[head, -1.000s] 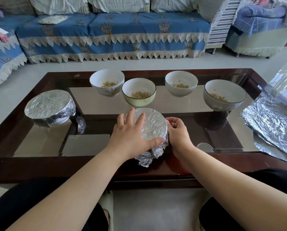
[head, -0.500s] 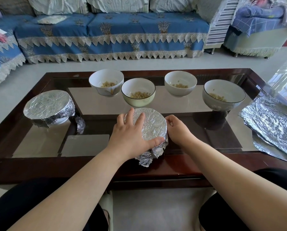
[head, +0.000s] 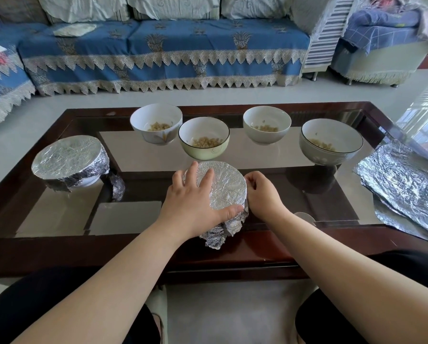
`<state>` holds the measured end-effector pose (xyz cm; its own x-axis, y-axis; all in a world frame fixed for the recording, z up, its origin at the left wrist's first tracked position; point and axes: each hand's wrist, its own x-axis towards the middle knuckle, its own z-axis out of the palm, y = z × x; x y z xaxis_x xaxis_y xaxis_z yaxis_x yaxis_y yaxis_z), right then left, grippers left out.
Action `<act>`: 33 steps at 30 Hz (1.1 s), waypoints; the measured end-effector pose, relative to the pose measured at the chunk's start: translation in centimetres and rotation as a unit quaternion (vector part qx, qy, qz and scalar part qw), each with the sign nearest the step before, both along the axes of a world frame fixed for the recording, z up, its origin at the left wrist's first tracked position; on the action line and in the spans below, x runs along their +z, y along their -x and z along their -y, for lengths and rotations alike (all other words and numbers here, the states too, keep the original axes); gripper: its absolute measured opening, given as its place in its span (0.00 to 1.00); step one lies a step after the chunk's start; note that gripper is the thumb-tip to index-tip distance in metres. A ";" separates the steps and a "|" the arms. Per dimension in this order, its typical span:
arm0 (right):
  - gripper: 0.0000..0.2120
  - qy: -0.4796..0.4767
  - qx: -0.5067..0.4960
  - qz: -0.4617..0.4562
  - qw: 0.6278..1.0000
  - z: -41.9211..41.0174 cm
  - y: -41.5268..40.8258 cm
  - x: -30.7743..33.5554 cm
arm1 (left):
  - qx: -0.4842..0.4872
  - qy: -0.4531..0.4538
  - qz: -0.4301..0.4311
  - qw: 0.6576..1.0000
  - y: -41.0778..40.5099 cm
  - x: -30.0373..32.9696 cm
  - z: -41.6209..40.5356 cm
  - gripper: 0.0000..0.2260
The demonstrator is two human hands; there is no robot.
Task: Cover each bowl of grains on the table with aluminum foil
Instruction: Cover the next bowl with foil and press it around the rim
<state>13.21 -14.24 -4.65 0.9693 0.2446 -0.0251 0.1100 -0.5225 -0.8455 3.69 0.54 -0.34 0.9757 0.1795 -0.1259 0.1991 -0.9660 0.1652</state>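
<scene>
Foil-wrapped round bowl (head: pixel 221 187) sits at the near middle of the dark wood-framed glass coffee table (head: pixel 270 249), between the two hands. Over the last second little has shifted: the left hand (head: pixel 195 202) keeps its palm and spread fingers flat on the foil top with the thumb pressed along the near rim, while the right hand (head: pixel 263 194) has slid slightly round the right side and now pinches the foil skirt with curled fingers. I judge this as the final crimping of the second cover, with a crumpled tail of foil still sticking out at the near edge. Counting: two bowls wear foil, this one and a larger foil-covered white bowl (head: pixel 70 161) at the left. Four open bowls of pale grains wait in the far row: a white flower-painted bowl (head: pixel 156 124), a green dark-rimmed bowl (head: pixel 204 138), a plain white bowl (head: pixel 267 125) and a grey dark-rimmed bowl (head: pixel 331 141). One stack of crinkled silver foil sheets (head: pixel 404 184) lies at the right edge; how many sheets it holds I cannot tell.
</scene>
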 end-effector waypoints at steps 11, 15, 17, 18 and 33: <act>0.11 -0.109 -0.007 -0.104 0.989 1.1 0.4 0.1 | -0.005 0.016 -0.001 1.000 -0.1 0.0 -0.2 0.49; 0.13 -0.171 0.007 -0.148 0.974 1.8 0.9 -0.6 | -0.004 0.014 0.000 1.000 -0.1 0.0 -0.2 0.49; 0.13 -0.209 0.006 -0.158 0.965 1.9 1.2 -0.7 | -0.004 0.009 0.001 1.000 -0.1 0.0 -0.2 0.49; 0.12 -0.226 0.002 -0.161 0.961 1.8 1.3 -0.8 | -0.003 0.008 0.001 1.000 -0.1 0.0 -0.2 0.49; 0.05 -0.288 -0.139 -0.219 0.922 0.1 2.0 -1.2 | 0.005 0.005 -0.004 1.000 -0.3 0.2 0.3 0.49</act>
